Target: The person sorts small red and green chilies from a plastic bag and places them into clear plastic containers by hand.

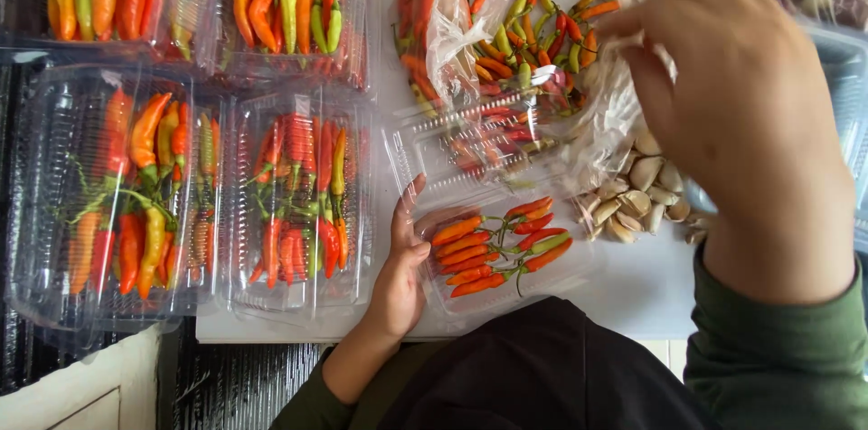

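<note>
left hand (398, 281): grip loose, flat against open tray (506, 254) (chillies inside) on desk (633, 290) | right hand (741, 113): above garlic (633, 199) right of tray, fingertips pinched on bag (470, 23) plastic

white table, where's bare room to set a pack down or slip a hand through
Bare white table shows only below the garlic cloves, right of the open chili container that the left hand steadies. The left side is packed with closed chili packs; the right hand hovers over the chili bag.
</note>
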